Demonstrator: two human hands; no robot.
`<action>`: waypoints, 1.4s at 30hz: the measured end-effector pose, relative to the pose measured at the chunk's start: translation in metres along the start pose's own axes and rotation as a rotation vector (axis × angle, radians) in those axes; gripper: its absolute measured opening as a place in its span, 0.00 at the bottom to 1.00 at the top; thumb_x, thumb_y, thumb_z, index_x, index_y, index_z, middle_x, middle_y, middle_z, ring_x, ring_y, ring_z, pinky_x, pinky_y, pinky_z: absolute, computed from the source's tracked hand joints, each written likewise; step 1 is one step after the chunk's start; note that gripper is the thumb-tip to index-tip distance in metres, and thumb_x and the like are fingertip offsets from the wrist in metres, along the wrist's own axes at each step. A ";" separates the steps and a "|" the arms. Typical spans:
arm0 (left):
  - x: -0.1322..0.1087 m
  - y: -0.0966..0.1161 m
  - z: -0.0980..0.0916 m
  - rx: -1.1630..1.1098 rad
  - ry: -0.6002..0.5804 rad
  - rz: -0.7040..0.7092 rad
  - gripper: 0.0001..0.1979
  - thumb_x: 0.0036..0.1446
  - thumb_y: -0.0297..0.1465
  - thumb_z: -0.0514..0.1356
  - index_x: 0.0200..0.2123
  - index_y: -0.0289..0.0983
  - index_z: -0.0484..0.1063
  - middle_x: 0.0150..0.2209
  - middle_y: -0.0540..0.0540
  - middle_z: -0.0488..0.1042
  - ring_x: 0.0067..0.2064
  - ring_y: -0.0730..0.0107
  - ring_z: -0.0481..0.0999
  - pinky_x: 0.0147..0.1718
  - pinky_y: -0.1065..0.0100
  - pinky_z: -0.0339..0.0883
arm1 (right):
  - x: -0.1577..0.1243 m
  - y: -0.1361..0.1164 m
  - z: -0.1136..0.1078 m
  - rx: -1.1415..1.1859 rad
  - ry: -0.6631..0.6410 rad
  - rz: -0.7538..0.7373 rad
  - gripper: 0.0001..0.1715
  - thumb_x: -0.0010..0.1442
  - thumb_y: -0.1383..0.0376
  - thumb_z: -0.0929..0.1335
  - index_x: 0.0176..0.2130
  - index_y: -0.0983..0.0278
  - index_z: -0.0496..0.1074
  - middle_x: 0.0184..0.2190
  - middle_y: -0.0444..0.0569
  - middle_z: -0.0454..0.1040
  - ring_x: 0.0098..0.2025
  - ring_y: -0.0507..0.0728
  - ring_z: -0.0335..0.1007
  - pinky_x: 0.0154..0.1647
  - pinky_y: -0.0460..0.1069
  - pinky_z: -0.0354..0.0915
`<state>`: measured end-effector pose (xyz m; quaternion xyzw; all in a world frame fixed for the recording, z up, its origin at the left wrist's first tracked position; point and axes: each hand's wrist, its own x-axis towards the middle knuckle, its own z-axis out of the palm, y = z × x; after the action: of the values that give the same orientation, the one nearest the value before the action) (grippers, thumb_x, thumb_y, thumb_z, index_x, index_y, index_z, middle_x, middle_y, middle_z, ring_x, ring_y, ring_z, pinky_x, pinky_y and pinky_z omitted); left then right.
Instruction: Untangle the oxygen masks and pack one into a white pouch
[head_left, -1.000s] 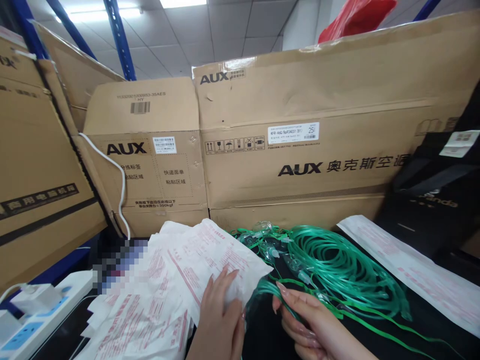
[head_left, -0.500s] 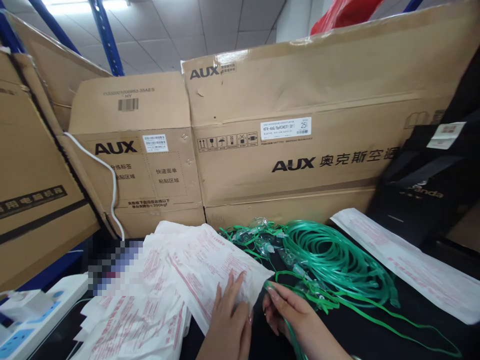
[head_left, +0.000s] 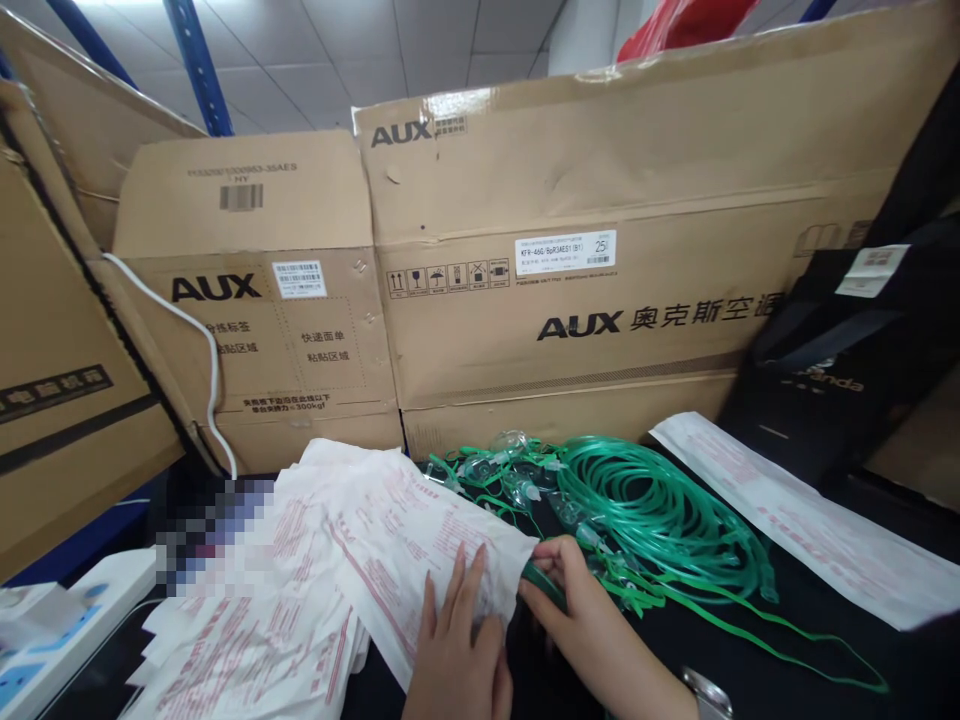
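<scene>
The left hand [head_left: 461,655] lies with fingers slightly spread on a printed white pouch [head_left: 401,525] atop a pouch stack [head_left: 255,625] toward the black worktop's [head_left: 795,665] left side; whether it grips cannot be told. The right hand [head_left: 577,605] pinches green tubing [head_left: 546,583] at that pouch's right corner. Clear masks [head_left: 517,487] and a tubing coil [head_left: 667,530] lie toward the worktop's back edge.

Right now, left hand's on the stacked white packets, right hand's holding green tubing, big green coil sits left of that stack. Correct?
One fix: the head view shows the big green coil right of the stacked white packets, not left. Left hand on the packets, right hand holding green tubing: both stand.
</scene>
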<state>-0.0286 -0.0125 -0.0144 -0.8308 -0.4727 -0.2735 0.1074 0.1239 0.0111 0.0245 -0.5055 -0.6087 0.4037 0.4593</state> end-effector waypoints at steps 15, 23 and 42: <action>0.006 -0.003 0.003 0.027 0.038 -0.119 0.13 0.47 0.14 0.48 0.30 0.36 0.65 0.59 0.32 0.59 0.61 0.43 0.52 0.49 0.38 0.56 | -0.007 -0.020 -0.045 0.042 -0.657 0.426 0.15 0.54 0.56 0.66 0.26 0.64 0.62 0.07 0.33 0.59 0.04 0.42 0.49 0.05 0.35 0.45; 0.011 -0.020 -0.018 -0.115 -0.043 0.077 0.12 0.52 0.17 0.47 0.35 0.37 0.63 0.60 0.32 0.56 0.62 0.51 0.49 0.51 0.43 0.58 | 0.002 -0.024 -0.030 0.218 -0.394 0.332 0.21 0.53 0.48 0.64 0.28 0.60 0.53 0.07 0.36 0.63 0.08 0.50 0.62 0.07 0.40 0.56; 0.024 -0.022 -0.037 -0.155 0.065 -0.115 0.11 0.55 0.19 0.46 0.39 0.35 0.62 0.58 0.31 0.60 0.60 0.56 0.56 0.52 0.44 0.57 | 0.000 -0.030 -0.030 -0.010 -0.321 0.059 0.18 0.48 0.54 0.70 0.34 0.65 0.75 0.35 0.49 0.69 0.38 0.56 0.66 0.39 0.49 0.63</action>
<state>-0.0506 0.0009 0.0281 -0.7988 -0.4933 -0.3417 0.0419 0.1459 0.0071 0.0613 -0.4542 -0.6613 0.4898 0.3415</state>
